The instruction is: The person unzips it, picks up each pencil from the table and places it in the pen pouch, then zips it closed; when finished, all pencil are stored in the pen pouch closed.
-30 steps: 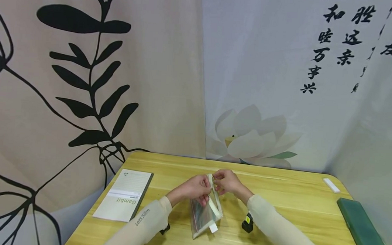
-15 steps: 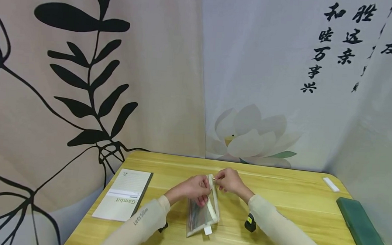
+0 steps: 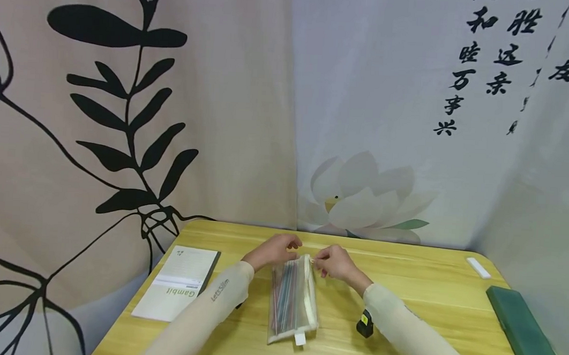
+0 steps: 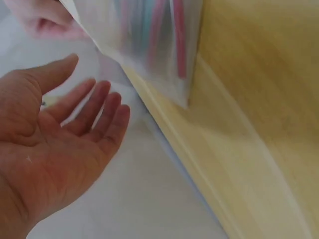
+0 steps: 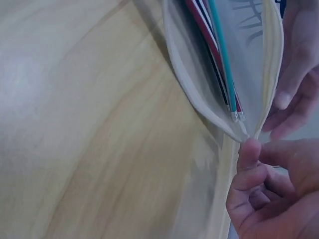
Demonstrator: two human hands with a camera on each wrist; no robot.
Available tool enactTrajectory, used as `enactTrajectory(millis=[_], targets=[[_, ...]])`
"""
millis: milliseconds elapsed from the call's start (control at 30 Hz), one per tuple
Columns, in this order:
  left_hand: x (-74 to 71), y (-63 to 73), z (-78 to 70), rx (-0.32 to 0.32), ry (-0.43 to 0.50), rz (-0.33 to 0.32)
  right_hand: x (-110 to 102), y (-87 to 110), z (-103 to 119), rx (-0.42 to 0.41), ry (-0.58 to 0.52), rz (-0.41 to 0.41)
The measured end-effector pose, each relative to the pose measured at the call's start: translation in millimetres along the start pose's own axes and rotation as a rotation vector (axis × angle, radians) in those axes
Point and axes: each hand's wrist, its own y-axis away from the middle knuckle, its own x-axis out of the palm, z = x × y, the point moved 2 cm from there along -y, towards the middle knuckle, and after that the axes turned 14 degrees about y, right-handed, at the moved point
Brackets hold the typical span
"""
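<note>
A clear zip pouch with pale edging lies on the table in the head view, a white tab at its near end. Several pencils are inside, some with ferrules showing, seen through the parted zip edges in the right wrist view. My right hand pinches the far corner at the zip's end between thumb and finger. My left hand is beside the pouch's far end, its fingers relaxed and apart from it, palm turned up in the left wrist view. The head view shows the same left hand just left of that corner.
A notebook lies at the table's left. At the right are a green case and a small white block. A printed curtain hangs behind the wooden table.
My left hand has let go of the pouch's zip edge and moved up and left. The pouch has settled flatter, its pencils now showing. My right hand keeps its pinch on the corner.
</note>
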Motion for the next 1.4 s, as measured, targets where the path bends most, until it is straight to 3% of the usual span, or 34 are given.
enactTrajectory(millis=[233,467,667,967,1167,1400], targets=[[8.0,-21.4,14.7,-0.034,0.045,0.131,0,2.7,-8,0.078,-0.184,0.102],[4.9,-32.9,25.3,-0.075,0.153,0.173,-2,5.8,-5,0.124,-0.325,0.146],[2.5,-31.5,30.6,-0.077,0.236,0.164,1,5.4,-2,0.126,-0.378,0.206],[-0.7,-32.4,30.5,-0.09,0.231,0.157,0,10.4,2,0.144,-0.414,0.201],[-1.3,-30.6,28.6,-0.094,0.241,0.091,-4,7.6,6,0.127,-0.403,0.17],[5.1,-21.4,19.7,-0.118,0.367,-0.012,-14,7.8,4,0.125,-0.374,0.177]])
